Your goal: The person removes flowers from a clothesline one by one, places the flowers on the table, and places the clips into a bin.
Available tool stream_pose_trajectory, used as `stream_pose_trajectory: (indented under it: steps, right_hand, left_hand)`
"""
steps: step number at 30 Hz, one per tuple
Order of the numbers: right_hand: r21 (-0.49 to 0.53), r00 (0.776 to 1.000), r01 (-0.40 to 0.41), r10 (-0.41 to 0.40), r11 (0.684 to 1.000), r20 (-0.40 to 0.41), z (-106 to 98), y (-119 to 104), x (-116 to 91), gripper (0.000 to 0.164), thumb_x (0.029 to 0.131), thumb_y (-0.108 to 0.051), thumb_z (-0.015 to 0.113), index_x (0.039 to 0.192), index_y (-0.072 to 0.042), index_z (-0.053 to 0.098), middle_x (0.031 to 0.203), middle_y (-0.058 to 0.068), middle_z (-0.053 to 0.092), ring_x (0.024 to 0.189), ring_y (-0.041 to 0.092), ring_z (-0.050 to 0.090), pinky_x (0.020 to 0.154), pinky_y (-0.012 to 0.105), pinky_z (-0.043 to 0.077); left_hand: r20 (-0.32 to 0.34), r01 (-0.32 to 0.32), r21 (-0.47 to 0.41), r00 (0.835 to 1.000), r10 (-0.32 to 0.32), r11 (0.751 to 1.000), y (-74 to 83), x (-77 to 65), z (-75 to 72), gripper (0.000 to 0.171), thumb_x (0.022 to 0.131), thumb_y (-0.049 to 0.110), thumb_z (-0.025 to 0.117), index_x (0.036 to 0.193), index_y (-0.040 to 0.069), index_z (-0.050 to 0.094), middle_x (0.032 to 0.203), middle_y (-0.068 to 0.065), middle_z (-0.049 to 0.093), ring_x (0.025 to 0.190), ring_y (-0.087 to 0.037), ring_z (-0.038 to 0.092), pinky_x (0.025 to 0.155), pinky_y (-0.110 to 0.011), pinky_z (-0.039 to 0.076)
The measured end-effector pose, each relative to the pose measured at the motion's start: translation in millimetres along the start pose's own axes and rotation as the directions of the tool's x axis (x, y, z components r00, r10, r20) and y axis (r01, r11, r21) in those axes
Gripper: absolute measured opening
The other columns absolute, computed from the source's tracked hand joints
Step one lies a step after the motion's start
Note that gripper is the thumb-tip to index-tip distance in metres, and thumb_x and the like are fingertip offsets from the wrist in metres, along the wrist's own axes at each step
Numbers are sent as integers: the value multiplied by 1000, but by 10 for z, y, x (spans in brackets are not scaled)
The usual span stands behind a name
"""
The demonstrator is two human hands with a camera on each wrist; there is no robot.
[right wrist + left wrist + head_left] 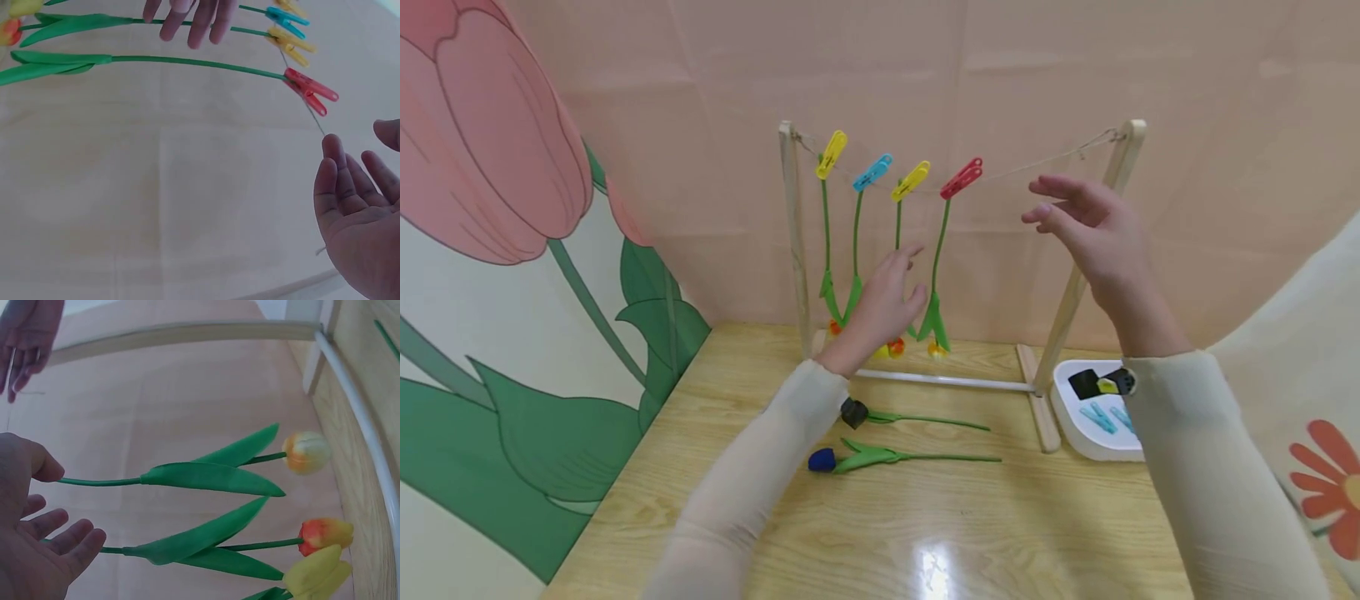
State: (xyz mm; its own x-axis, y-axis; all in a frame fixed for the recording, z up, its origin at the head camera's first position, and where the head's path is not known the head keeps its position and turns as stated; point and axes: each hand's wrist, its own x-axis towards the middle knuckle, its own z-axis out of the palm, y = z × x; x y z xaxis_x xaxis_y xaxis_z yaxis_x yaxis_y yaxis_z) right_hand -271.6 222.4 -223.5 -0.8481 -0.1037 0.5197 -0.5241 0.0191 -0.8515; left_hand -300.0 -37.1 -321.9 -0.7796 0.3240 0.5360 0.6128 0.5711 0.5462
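Several artificial tulips hang head down from a string (1037,167), each stem pinned by a clothespin. The rightmost tulip (306,452) is white and orange, held by a red clothespin (961,178). Left of it are a yellow clothespin (911,181), a blue one (872,172) and another yellow one (831,154). My left hand (887,304) is in front of the hanging stems with fingers spread, holding nothing; whether it touches a stem is unclear. My right hand (1097,233) is raised near the string, right of the red clothespin, fingers loosely bent with nothing between them.
A wooden frame (1123,162) carries the string, with a white bar (947,381) low across it. On the table lie a black tulip (854,412) and a blue tulip (822,460). At the right stands a white tray (1101,452) with light blue clothespins (1099,418).
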Motion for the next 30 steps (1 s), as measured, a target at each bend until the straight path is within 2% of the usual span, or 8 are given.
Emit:
stream_pose_trajectory:
  steps: [8,10,18,25,30]
  right_hand:
    - [-28,999,-33,33,999,2,84,-75,152,46,95,-13,72,139,-8,60,133,8,64,99,16,69,86,15,54]
    - [-27,999,-36,36,999,9,108,-90,182,47,95,-14,72,140,-10,60,135,8,62,100,16,69,87,16,54]
    - [-8,999,-36,36,999,38,209,-111,279,47,96,-15,71,141,-10,59,138,12,59,102,17,68,87,16,54]
    - [-13,997,-56,57,998,46,274,-102,353,49,95,-13,70,142,-6,57,142,18,55,101,18,69,85,18,56]
    - [-113,994,-91,98,989,52,340,-110,435,53,96,-14,70,146,-5,53,144,16,55,100,16,69,84,19,57]
  left_hand:
    - [-38,17,-125,999,-21,992,31,115,53,59,99,8,60,154,8,37,151,-13,49,128,-29,56,100,-37,53]
    - [-36,31,-132,999,-37,991,46,133,64,61,100,9,60,156,10,36,151,-12,49,127,-28,57,100,-34,53]
    - [-17,112,-208,993,-118,972,70,214,98,61,101,13,59,156,10,34,153,-11,47,130,-31,55,100,-34,53]
    - [-33,130,-268,989,-144,955,102,262,129,57,101,11,58,154,8,37,149,-11,52,127,-32,57,100,-40,54]
    - [-15,158,-267,986,-168,951,133,288,164,55,101,13,56,154,15,38,145,-9,55,125,-25,59,100,-36,54]
